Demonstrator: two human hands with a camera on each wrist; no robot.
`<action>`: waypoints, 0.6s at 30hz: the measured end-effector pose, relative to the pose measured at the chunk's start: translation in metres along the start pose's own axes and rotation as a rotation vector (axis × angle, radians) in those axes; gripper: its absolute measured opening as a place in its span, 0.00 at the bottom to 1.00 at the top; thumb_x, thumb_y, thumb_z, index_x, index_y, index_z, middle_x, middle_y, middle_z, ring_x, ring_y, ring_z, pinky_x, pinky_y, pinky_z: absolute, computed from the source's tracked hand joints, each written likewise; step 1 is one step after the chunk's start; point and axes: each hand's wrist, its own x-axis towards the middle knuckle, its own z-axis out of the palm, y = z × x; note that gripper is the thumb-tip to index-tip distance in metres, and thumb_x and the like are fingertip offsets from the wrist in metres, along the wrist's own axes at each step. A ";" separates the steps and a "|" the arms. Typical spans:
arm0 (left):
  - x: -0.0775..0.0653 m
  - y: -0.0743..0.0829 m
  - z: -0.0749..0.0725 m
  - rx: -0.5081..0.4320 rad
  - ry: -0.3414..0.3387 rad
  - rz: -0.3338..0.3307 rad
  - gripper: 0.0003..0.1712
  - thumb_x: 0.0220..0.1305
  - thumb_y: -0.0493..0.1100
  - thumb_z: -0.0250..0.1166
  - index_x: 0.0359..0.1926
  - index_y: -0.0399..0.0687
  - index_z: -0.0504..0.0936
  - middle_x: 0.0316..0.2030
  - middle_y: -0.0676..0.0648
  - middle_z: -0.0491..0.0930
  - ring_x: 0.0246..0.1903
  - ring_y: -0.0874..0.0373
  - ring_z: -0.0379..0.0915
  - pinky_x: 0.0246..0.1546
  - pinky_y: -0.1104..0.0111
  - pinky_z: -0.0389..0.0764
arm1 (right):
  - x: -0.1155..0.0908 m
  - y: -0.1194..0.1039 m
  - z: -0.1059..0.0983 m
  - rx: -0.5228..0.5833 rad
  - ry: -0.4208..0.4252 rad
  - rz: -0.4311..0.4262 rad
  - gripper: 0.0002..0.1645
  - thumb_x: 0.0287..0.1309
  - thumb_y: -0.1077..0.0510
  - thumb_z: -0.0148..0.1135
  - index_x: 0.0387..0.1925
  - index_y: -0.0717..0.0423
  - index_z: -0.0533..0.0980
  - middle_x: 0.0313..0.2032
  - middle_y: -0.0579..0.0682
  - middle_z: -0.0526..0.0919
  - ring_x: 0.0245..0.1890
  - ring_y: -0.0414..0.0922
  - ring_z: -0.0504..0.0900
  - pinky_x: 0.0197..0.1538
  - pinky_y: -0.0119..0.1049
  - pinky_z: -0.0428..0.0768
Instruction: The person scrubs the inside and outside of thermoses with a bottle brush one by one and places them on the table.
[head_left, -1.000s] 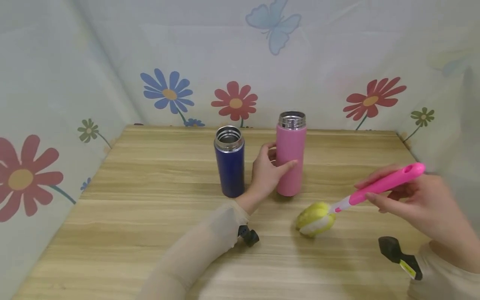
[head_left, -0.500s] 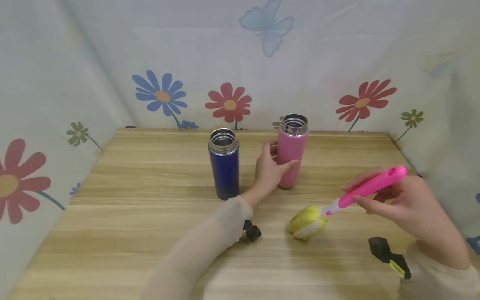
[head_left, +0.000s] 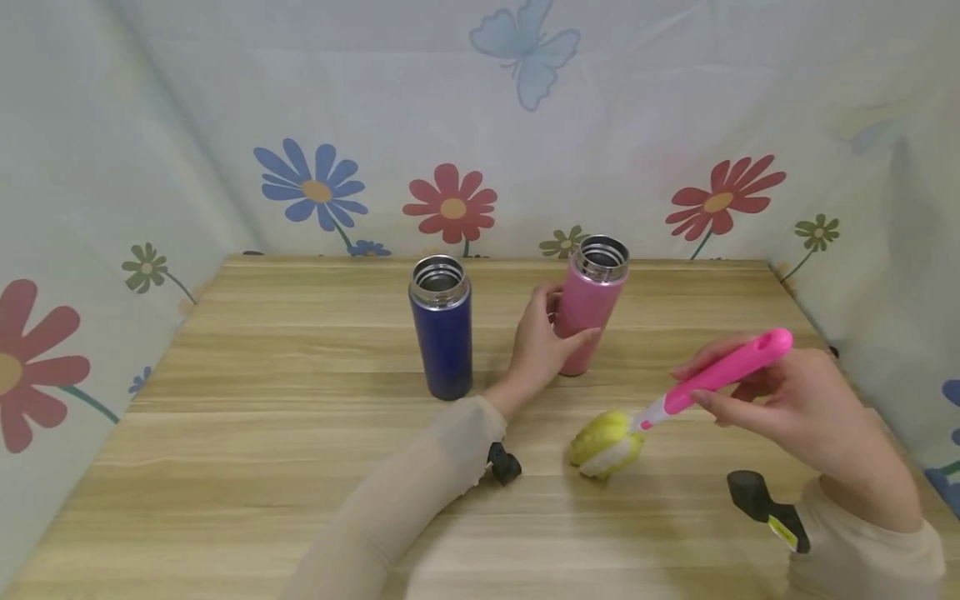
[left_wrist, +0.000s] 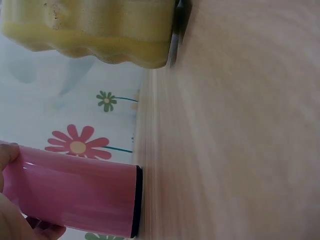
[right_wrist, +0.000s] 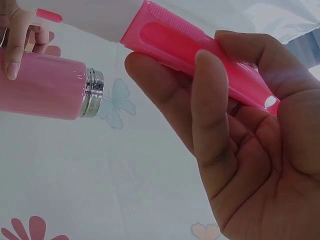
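My left hand (head_left: 538, 348) grips a pink thermos bottle (head_left: 595, 302) round its side, fingers behind and thumb in front. The bottle is uncapped and tilts, its steel-rimmed mouth leaning to the right; in the left wrist view its black base (left_wrist: 137, 200) is close to the tabletop, and whether they touch I cannot tell. In my right hand (head_left: 798, 408) is a sponge bottle brush, pinched by its pink handle (head_left: 731, 371). Its yellow and white sponge head (head_left: 603, 442) points down and left, low over the table in front of the pink bottle.
An uncapped dark blue thermos bottle (head_left: 442, 350) stands upright left of the pink one, near my left forearm. Behind the wooden table (head_left: 262, 467) hangs a flowered white backdrop (head_left: 360, 83), which also encloses both sides. A black camera sits on each wrist.
The pink bottle has gone from upright to tilted, its mouth now leaning right and its base shifted back or raised. The head view has turned slightly right. My grip on the brush is unchanged.
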 end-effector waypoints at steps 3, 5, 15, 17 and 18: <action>-0.001 -0.001 -0.001 0.002 -0.003 0.002 0.43 0.52 0.43 0.74 0.65 0.51 0.61 0.61 0.47 0.72 0.58 0.55 0.72 0.60 0.63 0.75 | 0.001 0.000 0.002 0.012 -0.002 -0.006 0.21 0.42 0.77 0.68 0.39 0.56 0.81 0.37 0.30 0.83 0.22 0.30 0.81 0.26 0.22 0.79; -0.001 -0.001 -0.002 0.011 -0.001 -0.001 0.43 0.52 0.43 0.74 0.65 0.51 0.61 0.61 0.48 0.71 0.58 0.55 0.71 0.60 0.63 0.75 | 0.002 -0.001 0.002 0.006 -0.006 -0.014 0.22 0.42 0.77 0.69 0.39 0.55 0.81 0.37 0.29 0.83 0.22 0.30 0.81 0.26 0.22 0.80; -0.010 0.011 -0.012 0.069 0.032 0.040 0.44 0.52 0.46 0.74 0.66 0.46 0.61 0.62 0.42 0.67 0.60 0.48 0.67 0.60 0.56 0.74 | 0.001 -0.003 0.003 0.000 -0.005 -0.024 0.22 0.42 0.77 0.69 0.38 0.54 0.81 0.36 0.30 0.83 0.21 0.31 0.81 0.25 0.23 0.79; -0.015 0.017 -0.015 0.089 0.038 0.075 0.43 0.52 0.46 0.74 0.65 0.43 0.62 0.61 0.40 0.67 0.59 0.47 0.67 0.59 0.56 0.75 | 0.000 -0.004 0.002 -0.010 -0.003 -0.017 0.22 0.42 0.76 0.69 0.38 0.53 0.81 0.36 0.29 0.83 0.21 0.31 0.81 0.26 0.23 0.80; -0.017 0.020 -0.016 0.101 0.041 0.092 0.43 0.52 0.45 0.74 0.65 0.42 0.62 0.60 0.40 0.68 0.58 0.47 0.67 0.58 0.57 0.76 | 0.000 -0.004 0.002 -0.018 -0.002 -0.016 0.22 0.42 0.76 0.69 0.38 0.52 0.81 0.36 0.29 0.83 0.21 0.31 0.81 0.26 0.23 0.80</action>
